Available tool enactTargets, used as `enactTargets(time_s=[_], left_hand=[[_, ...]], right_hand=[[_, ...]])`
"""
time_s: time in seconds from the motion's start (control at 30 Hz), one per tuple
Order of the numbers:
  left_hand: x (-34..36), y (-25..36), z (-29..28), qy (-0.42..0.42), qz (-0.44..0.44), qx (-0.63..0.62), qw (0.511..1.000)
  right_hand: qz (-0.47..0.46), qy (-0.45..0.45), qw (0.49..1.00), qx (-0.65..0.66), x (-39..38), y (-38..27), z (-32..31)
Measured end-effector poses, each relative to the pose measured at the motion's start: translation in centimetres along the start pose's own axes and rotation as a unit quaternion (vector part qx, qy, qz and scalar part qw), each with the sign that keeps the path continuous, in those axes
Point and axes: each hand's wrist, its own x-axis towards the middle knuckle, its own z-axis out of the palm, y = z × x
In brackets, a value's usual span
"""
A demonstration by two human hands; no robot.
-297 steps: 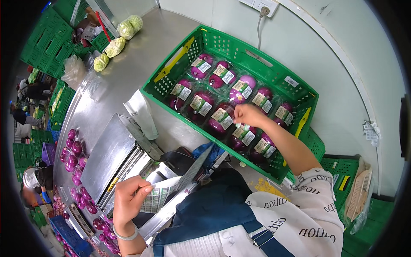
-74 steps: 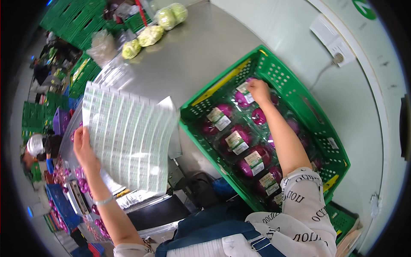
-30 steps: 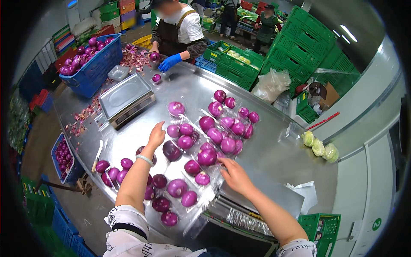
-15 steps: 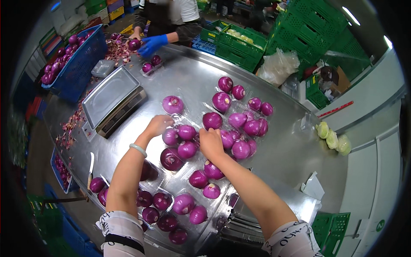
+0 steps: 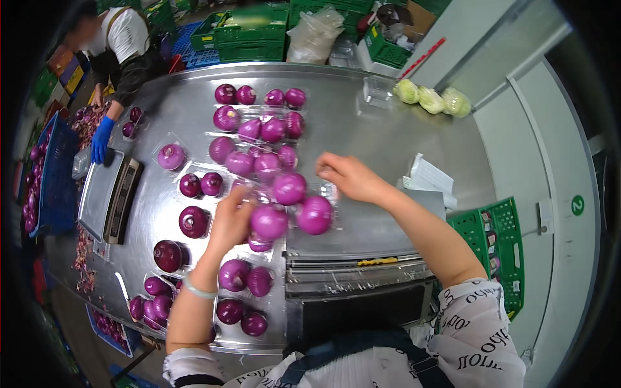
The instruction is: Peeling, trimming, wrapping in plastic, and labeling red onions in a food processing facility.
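Observation:
Low over the table, a clear plastic tray (image 5: pixel 300 202) carries large red onions (image 5: pixel 315 215), slightly blurred. My left hand (image 5: pixel 234 216) is closed at the tray's left side; the onions hide part of its grip. Just beyond the tray's right edge is my right hand (image 5: pixel 349 178), its fingers loosely bent and apart, with nothing visible in them. Behind the tray stand several more clear trays of red onions (image 5: pixel 272 130) in rows. Beside my left forearm lie a single dark onion (image 5: pixel 193 222) and a pair of onions (image 5: pixel 200 185).
A wrapping machine (image 5: pixel 362 271) with a yellow cutter on it sits at the near edge. At left are a scale (image 5: pixel 111 197) and a blue crate (image 5: pixel 52 181) of onions. Wrapped cabbages (image 5: pixel 431 100) lie far right. A co-worker's blue-gloved hand (image 5: pixel 101 140) is by the scale.
My view has swung to the right. Both hands were among the onion trays; now a tray of onions is between them, and my right hand is off the onions. The co-worker's gloved hand has moved to the scale.

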Motion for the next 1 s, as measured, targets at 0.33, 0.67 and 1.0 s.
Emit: enactTargets(time_s=[0.33,0.67,1.0], left_hand=[[-4.0,2.9,20.4,-0.104,-0.022,-0.055,0.993],[-12.7,0.1,13.1,0.17,0.075,0.267,0.945],[-13.0,2.7,12.4,-0.19,-0.145,0.004,0.971]], right_hand=[[0.266,0.147,0.946,0.114,-19.5,8.7,-2.7],[0.301,0.219,0.913,-0.165,-34.1,5.1,-2.1],[0.265,0.087,0.925,0.258,-34.9,5.9,0.1]])
